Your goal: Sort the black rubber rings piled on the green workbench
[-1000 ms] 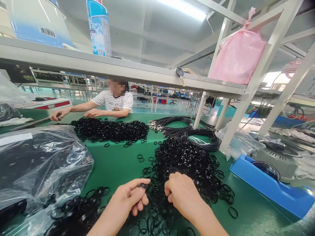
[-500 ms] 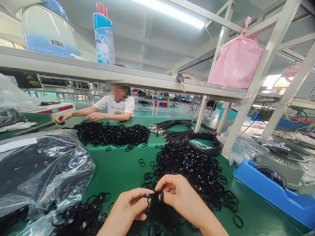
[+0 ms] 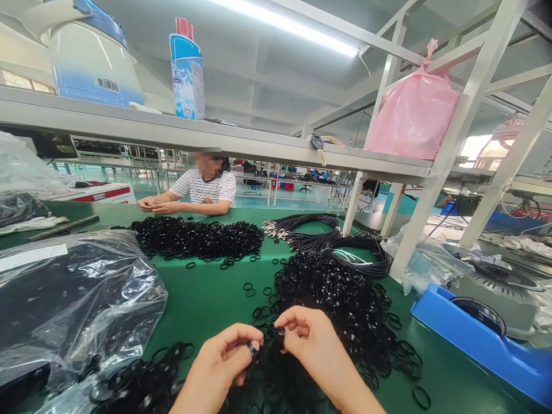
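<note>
My left hand [image 3: 223, 357] pinches a small black ring [image 3: 253, 348] between thumb and fingertips, its far side partly hidden. Close beside it, my right hand [image 3: 311, 344] is closed on another black ring [image 3: 280, 337], seen nearly edge-on. A narrow gap separates the two sets of fingertips. Behind and to the right of my hands spreads a large heap of black rings [image 3: 332, 293]. More loose rings [image 3: 146, 374] lie at the lower left, beside my left forearm.
A clear plastic bag [image 3: 116, 282] of dark items lies left. Across the green table [image 3: 202, 290], a person [image 3: 207, 192] sits behind another ring pile [image 3: 194, 237]. Coiled black cables [image 3: 356, 253] lie near a shelf post; a blue tape dispenser [image 3: 478, 345] stands right.
My hands have moved slightly apart, each keeping a black ring. The co-worker's outstretched hand has come back beside the other hand. The view has shifted slightly.
</note>
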`<state>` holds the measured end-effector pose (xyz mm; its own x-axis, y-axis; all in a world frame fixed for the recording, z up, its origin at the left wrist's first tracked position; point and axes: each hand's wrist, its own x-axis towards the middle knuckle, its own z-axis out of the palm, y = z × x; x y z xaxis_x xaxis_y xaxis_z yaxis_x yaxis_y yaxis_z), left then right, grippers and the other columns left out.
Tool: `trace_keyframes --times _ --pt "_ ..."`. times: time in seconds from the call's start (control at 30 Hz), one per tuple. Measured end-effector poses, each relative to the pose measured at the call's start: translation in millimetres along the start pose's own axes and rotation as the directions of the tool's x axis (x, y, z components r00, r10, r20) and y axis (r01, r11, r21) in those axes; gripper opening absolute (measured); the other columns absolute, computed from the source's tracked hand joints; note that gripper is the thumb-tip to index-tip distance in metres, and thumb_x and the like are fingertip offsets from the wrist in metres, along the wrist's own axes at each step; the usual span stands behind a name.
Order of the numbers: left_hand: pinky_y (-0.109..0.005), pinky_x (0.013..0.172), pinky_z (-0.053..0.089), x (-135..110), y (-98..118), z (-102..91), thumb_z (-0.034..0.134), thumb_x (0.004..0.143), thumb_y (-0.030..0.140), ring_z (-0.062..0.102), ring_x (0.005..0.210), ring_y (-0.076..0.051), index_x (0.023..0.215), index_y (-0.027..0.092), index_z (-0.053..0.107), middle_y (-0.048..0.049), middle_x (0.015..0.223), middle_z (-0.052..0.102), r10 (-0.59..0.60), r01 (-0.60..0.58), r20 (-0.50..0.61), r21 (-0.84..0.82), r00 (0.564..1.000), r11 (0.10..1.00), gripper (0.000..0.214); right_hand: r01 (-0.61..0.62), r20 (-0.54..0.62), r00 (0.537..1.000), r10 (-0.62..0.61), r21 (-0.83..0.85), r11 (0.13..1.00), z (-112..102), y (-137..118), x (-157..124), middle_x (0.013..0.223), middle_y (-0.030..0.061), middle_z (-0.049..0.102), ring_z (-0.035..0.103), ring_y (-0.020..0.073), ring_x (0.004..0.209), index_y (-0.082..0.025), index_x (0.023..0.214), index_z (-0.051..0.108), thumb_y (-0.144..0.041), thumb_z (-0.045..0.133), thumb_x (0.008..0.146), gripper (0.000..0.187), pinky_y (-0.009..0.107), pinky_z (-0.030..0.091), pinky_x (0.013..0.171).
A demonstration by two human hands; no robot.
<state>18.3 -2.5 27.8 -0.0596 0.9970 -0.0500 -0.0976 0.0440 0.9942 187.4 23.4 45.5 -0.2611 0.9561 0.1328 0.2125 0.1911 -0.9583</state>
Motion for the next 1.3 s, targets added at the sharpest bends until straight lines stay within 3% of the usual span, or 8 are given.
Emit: trace_keyframes --times 0.27,0.37,0.57,0.8,1.0,1.1,1.2,1.3 --pt "-0.016 0.037 0.024 -7.1 -3.2 8.6 0.072 0.063 0.05 0.036 0.038 -0.005 0.077 0.014 0.066 0.0078 0.046 0.044 0.017 -0.025 0.061 0.134 0.998 0.991 0.039 0.028 -0.054 0.998 -0.036 -0.145 0.989 7.6 -2.5 -5.0 0.07 0.0001 0.064 0.055 0.0145 0.066 -0.02 0.08 0.069 -0.016 0.052 0.072 0.019 0.024 0.043 0.061" --pt "-0.016 0.035 0.023 -7.9 -6.5 11.7 0.074 0.06 0.049 0.033 0.039 -0.005 0.073 0.015 0.063 0.0083 0.047 0.044 -0.021 0.008 0.087 0.149 0.996 0.989 0.038 0.033 -0.045 0.998 -0.04 -0.15 0.988 10.1 0.0 -6.2 0.072 0.0001 0.064 0.055 0.0146 0.069 -0.02 0.079 0.068 -0.014 0.053 0.072 0.017 0.024 0.043 0.063" --pt "-0.016 0.034 0.017 -7.7 -9.1 10.4 0.064 0.071 0.043 0.024 0.035 -0.003 0.063 0.018 0.051 0.0094 0.048 0.039 -0.052 0.017 0.161 0.213 0.986 0.977 0.03 -0.011 -0.055 0.999 0.003 -0.152 0.988 11.1 4.2 -9.3 0.084 0.0009 0.063 0.058 0.0175 0.081 -0.023 0.086 0.067 -0.015 0.053 0.076 0.019 0.027 0.043 0.074" --pt "-0.016 0.035 0.021 -4.9 -12.4 5.7 0.059 0.073 0.038 0.025 0.036 -0.004 0.062 0.019 0.048 0.0108 0.047 0.033 -0.029 -0.015 0.186 0.229 0.982 0.973 0.025 0.113 -0.214 0.951 -0.222 -0.428 0.897 -20.2 -5.4 -0.4 0.086 0.0013 0.063 0.057 0.0172 0.081 -0.022 0.086 0.064 -0.016 0.042 0.087 0.023 0.029 0.04 0.074" --pt "-0.016 0.038 0.028 -2.8 -11.2 3.8 0.061 0.073 0.042 0.034 0.039 -0.005 0.068 0.017 0.056 0.0082 0.051 0.041 -0.048 0.013 0.214 0.162 0.976 0.987 0.026 0.121 -0.011 0.991 -0.134 -0.353 0.928 -17.1 -2.8 -6.4 0.095 -0.0022 0.065 0.057 0.0163 0.09 -0.028 0.09 0.068 -0.013 0.054 0.078 0.024 0.026 0.04 0.079" --pt "-0.016 0.038 0.029 -3.0 -11.0 4.3 0.064 0.07 0.043 0.035 0.039 -0.006 0.07 0.017 0.057 0.0092 0.048 0.038 -0.064 0.028 0.218 0.164 0.974 0.986 0.027 0.032 0.052 0.998 -0.02 -0.222 0.974 -4.2 -2.8 -10.1 0.08 -0.0021 0.065 0.058 0.0158 0.08 -0.025 0.083 0.069 -0.015 0.059 0.072 0.018 0.024 0.041 0.07" --pt "-0.016 0.038 0.029 -1.8 -11.3 3.7 0.063 0.07 0.044 0.035 0.039 -0.006 0.069 0.016 0.056 0.0091 0.046 0.04 -0.068 0.029 0.2 0.19 0.977 0.981 0.028 0.004 0.008 1.0 -0.003 -0.226 0.974 -1.5 -4.1 -9.4 0.073 -0.0023 0.064 0.057 0.0148 0.075 -0.023 0.074 0.068 -0.013 0.055 0.073 0.017 0.023 0.04 0.067" --pt "-0.016 0.036 0.026 1.3 -11.9 0.1 0.063 0.069 0.043 0.033 0.036 -0.005 0.064 0.017 0.052 0.0096 0.044 0.04 -0.083 0.042 0.147 0.26 0.986 0.965 0.029 0.019 -0.023 0.999 -0.027 -0.304 0.952 -8.0 -4.2 -8.0 0.082 -0.0021 0.065 0.057 0.0155 0.081 -0.024 0.079 0.069 -0.013 0.054 0.075 0.019 0.023 0.038 0.07"
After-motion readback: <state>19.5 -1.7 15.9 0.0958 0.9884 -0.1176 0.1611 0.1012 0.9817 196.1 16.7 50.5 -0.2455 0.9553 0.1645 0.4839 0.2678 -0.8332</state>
